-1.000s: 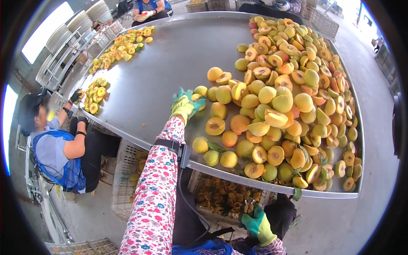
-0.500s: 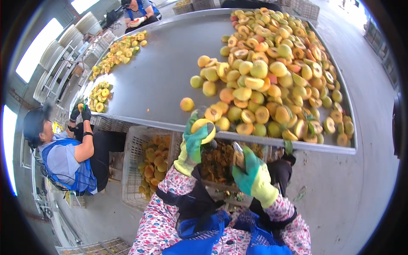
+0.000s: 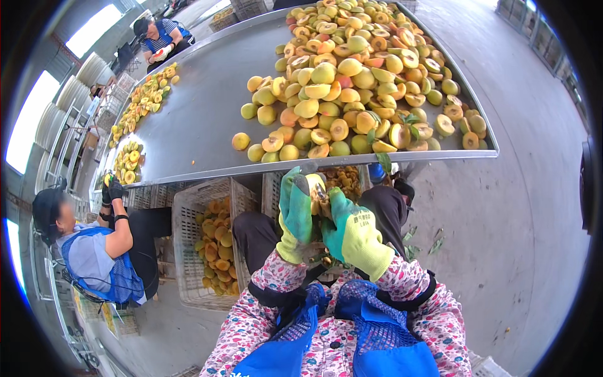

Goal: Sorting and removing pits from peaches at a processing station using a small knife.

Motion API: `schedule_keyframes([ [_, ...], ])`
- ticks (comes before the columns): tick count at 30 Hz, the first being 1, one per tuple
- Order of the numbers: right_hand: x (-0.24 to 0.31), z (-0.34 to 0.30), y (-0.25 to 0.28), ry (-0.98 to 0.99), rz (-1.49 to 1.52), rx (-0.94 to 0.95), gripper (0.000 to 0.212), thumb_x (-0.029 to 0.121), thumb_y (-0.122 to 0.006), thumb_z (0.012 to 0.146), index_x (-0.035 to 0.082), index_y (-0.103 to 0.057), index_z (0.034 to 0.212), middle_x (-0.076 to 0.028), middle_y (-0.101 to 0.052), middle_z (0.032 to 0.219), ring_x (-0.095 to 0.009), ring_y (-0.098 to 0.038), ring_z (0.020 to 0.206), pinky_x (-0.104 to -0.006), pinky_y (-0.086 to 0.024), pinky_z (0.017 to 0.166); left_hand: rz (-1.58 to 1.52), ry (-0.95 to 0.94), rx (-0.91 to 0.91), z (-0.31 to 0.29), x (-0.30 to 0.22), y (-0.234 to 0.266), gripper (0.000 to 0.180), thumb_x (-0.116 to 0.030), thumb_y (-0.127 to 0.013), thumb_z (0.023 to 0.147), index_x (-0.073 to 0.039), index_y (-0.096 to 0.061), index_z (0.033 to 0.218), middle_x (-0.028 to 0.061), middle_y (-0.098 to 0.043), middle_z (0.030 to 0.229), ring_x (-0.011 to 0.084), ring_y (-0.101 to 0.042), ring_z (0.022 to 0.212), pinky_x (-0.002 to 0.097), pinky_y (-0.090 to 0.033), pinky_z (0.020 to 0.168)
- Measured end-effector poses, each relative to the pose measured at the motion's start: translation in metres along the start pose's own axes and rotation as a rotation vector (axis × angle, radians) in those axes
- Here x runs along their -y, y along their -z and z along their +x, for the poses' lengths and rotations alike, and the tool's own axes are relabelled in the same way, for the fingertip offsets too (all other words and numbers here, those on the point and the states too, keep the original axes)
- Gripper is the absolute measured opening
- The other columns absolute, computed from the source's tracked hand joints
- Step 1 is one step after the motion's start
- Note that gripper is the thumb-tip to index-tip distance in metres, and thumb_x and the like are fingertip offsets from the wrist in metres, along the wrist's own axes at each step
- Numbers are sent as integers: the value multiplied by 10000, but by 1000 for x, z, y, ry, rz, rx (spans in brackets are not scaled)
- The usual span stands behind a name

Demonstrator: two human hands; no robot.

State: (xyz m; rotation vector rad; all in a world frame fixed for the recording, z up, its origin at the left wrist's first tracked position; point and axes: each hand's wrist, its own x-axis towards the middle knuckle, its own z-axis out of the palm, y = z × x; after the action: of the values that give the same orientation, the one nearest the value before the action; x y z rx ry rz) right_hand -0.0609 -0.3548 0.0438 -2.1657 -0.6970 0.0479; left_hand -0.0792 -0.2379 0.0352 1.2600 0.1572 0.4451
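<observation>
My left hand, in a green and yellow work glove, is closed around a peach half above my lap. My right hand, gloved the same way, meets it from the right. Its fingers are wrapped round a short hand tool with a metal end, pressed against the cut side of the fruit; most of the tool is hidden by the glove. Just beyond my hands, a heap of halved peaches covers the right part of a metal table.
The table's raised rim runs in front of me. Below it stand a crate of peach halves and another crate between my knees. A co-worker sits at the left; another person works at the far side. Leaves lie on the floor.
My hands have come together, the right bringing the tool up to the peach half in the left. The view has shifted, so the table now appears farther left and higher.
</observation>
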Motion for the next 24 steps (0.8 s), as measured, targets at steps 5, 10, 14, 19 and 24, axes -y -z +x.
schedule_keyframes([
  [5,-5,-6,-2,23,62,-57,346,138,-671,743,28,-507,1027,-223,-633,811,-434,-613,755,-484,-467,626,-41,-122,-18,-7,8,-7,363,-294,-434,1011,-28,-471,1254,88,-588,1088,126,-549,927,272,-462,844],
  [10,-11,-8,8,98,-17,70,384,95,-674,686,-5,-500,1014,-213,-600,757,-445,-591,704,-488,-456,597,-26,-134,-1,-9,22,-3,384,-290,-442,1005,-20,-458,1278,90,-581,1118,141,-548,951,286,-460,854],
  [14,-21,-6,11,212,-26,120,448,93,-681,665,-30,-507,1059,-179,-570,719,-386,-584,649,-470,-430,558,187,-184,-25,-4,15,-9,394,-318,-451,998,-10,-511,1236,80,-595,1088,143,-555,936,289,-460,831],
  [19,-30,0,12,289,-387,191,432,145,-664,707,-36,-526,1074,-134,-604,738,-293,-616,640,-412,-443,535,270,-37,117,7,-4,-12,352,-234,-450,984,40,-529,1191,111,-638,1020,197,-639,865,318,-530,788],
  [24,-27,-1,12,43,-213,327,361,174,-632,755,-17,-538,1048,-187,-641,803,-333,-642,713,-422,-477,593,-236,620,344,41,20,26,445,-346,-431,1000,57,-569,1132,144,-661,1004,197,-652,869,332,-545,774],
])
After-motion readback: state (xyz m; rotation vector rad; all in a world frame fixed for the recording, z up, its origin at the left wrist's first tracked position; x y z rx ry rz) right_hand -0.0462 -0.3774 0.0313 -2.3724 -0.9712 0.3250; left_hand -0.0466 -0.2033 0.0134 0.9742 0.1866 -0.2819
